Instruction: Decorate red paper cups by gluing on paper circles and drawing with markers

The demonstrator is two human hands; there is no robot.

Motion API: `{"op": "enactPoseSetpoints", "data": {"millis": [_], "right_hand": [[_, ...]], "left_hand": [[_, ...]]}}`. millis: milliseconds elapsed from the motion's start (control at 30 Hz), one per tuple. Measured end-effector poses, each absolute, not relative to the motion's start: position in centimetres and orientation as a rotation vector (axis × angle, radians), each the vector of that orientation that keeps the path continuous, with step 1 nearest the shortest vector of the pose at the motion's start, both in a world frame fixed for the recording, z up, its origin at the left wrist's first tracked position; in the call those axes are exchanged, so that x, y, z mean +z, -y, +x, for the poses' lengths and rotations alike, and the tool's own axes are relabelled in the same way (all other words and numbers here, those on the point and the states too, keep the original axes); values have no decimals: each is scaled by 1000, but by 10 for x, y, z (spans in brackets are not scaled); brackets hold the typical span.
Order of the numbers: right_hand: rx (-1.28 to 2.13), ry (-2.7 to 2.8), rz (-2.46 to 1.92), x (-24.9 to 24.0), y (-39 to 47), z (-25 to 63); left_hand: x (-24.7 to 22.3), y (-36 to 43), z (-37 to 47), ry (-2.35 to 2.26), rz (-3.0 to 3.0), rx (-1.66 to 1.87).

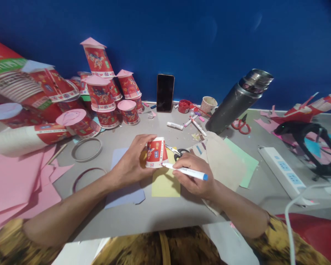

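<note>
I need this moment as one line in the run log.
left hand: holds red-white paper cup | right hand: holds white blue-ended marker, tip at cup | nearby: yellow paper sheet

There are seemingly over a dozen cups [156, 153], one phone [165, 92], one flask [231, 106].

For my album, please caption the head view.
Left fingers hold a red paper cup, right fingers a white marker near its rim.

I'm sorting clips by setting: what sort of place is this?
Probably a craft table, judging by the pink-topped paper cups, black-handled scissors and the white marker in the right hand.
</note>
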State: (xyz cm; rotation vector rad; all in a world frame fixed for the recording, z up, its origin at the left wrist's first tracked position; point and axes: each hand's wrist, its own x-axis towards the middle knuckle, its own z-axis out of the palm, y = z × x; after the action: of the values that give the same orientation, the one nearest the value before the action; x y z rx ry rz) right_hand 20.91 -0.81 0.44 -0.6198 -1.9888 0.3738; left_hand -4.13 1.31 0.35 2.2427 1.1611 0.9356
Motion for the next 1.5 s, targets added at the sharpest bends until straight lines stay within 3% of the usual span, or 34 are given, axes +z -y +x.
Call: {"op": "enactPoseSetpoints", "data": {"millis": [1500], "right_hand": [[401, 1995, -651, 3, 5, 209]], "left_hand": [[6, -13, -40, -1205, 2083, 931]]}}
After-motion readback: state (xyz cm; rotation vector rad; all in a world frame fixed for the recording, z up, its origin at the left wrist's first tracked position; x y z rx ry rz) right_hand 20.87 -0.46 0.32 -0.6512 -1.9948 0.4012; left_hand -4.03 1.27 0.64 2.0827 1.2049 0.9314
